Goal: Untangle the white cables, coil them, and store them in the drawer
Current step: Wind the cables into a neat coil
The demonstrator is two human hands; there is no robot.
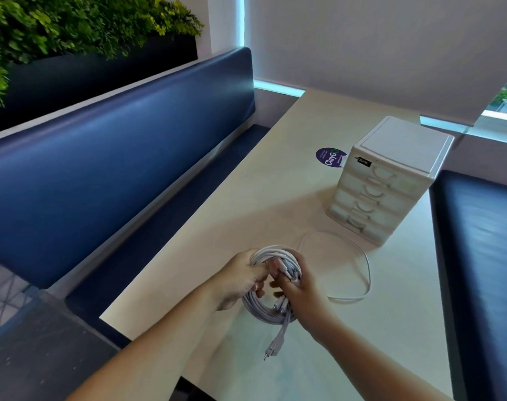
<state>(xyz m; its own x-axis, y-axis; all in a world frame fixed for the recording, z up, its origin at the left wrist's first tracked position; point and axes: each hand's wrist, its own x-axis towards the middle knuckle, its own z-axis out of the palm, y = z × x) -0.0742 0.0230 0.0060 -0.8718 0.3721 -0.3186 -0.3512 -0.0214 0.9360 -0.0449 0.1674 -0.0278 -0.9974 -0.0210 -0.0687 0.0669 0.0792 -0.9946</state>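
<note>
A coil of white cables (259,308) is held just above the table between both hands. My left hand (240,280) grips the coil's left side, fingers through the loop. My right hand (300,287) clasps the right side of the same coil. A short end with a connector (271,350) dangles below the coil. One loose loop of white cable (365,270) trails from the coil across the table to the right. The small white drawer unit (391,180) stands behind it on the table, with all its drawers closed.
The cream table (275,183) carries a round purple sticker (330,158) left of the drawer unit. Blue padded benches (116,157) flank the table on the left and right. A planter with green foliage (73,24) sits above the left bench.
</note>
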